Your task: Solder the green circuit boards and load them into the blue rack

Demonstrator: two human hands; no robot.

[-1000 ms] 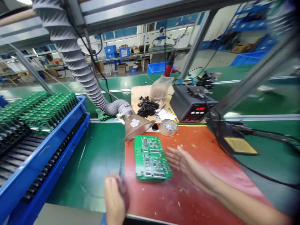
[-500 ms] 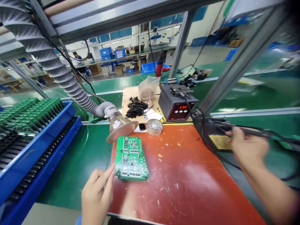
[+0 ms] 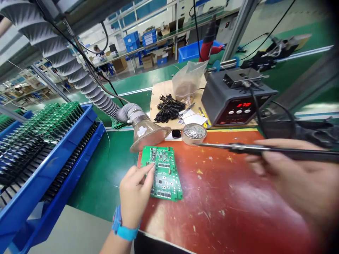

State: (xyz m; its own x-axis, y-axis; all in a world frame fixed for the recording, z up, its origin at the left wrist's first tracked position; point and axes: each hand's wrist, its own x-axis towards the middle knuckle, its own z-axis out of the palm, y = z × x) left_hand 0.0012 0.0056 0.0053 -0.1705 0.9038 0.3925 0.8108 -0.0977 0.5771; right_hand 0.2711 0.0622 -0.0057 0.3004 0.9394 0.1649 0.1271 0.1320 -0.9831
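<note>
In my right hand (image 3: 293,173) is a soldering iron (image 3: 251,148), held level with its tip pointing left, in front of the round tin (image 3: 194,134) of silvery bits. Whether the tip touches the tin I cannot tell. My left hand (image 3: 137,187) is closed in a pinch above the green circuit board (image 3: 165,176). A thin solder wire (image 3: 109,144) loops beside that wrist; the fingers hide its end. The board lies on the red mat (image 3: 225,197), its lower display covered by my fingers. A fume extractor hood (image 3: 149,135) hangs just behind the board.
Blue trays (image 3: 76,148) filled with circuit boards stand at the left. Behind the tin are bundled black leads (image 3: 169,108), a plastic bag (image 3: 188,81) and a soldering station (image 3: 235,98) showing red digits. A ribbed hose (image 3: 69,70) runs down to the hood.
My right hand has brought the soldering iron leftward from the holder area to over the mat. My left fingers have moved from the board's left edge onto its middle. The view has shifted closer.
</note>
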